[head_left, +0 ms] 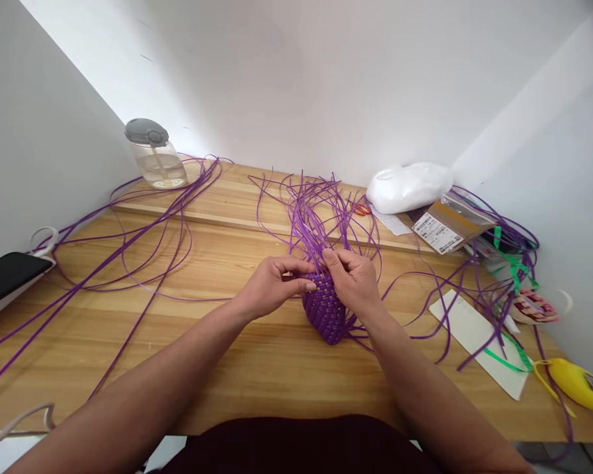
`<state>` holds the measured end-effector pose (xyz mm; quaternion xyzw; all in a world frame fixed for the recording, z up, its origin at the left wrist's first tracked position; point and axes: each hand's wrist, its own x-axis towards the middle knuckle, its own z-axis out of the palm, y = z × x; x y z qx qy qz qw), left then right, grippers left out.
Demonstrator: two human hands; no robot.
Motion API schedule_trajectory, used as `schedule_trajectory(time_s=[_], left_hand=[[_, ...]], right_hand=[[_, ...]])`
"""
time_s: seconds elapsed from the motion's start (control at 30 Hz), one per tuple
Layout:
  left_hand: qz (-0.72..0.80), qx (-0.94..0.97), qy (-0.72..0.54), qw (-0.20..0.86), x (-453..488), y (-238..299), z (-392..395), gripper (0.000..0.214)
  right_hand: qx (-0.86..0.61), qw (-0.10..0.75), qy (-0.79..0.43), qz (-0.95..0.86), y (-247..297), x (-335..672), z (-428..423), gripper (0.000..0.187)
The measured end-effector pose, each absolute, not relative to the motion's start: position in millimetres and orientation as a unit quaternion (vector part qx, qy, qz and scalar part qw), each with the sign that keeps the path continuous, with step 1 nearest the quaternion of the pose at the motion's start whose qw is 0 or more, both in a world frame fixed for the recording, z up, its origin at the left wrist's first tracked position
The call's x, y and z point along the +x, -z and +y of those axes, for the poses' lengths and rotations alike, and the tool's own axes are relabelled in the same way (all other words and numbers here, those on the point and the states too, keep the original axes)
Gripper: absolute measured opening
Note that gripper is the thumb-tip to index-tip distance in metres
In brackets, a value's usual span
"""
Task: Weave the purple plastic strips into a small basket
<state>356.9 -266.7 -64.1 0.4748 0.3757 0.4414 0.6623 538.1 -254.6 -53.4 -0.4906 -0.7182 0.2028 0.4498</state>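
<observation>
Item: woven purple piece (325, 313), on or just above the surface (257, 375), directly between both hands. Long axis: running from the fingertips back toward the wearer's body, closed end nearest; loose purple strands (301, 210) fan out the far way. Left hand (269, 288): grip pinched, thumb on the upper left edge. Right hand (354, 282): nearer, overlapping the right side, grip closed on strands at the top.

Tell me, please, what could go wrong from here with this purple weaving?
The loose strands beyond the woven piece cross one another and might tangle. If the left hand or right hand slips at its far edge, the weave may loosen. Long strands pass close to the bottle; a tug could perhaps tip it.
</observation>
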Motion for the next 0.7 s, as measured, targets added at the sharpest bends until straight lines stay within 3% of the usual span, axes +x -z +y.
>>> schedule_trajectory(time_s=[0.17,0.37,0.7], left_hand=[[0.353,0.489,-0.419,0.679,353,63,-264,0.036],[0.328,0.461,-0.395,0.724,345,67,-257,0.036],[0.380,0.508,-0.432,0.641,352,65,-263,0.046]], right_hand=[[-0.476,0.483,-0.196,-0.708,57,534,-256,0.051],[-0.480,0.444,-0.219,-0.724,54,529,-248,0.052],[-0.505,0.407,-0.184,-0.738,48,546,-255,0.050]])
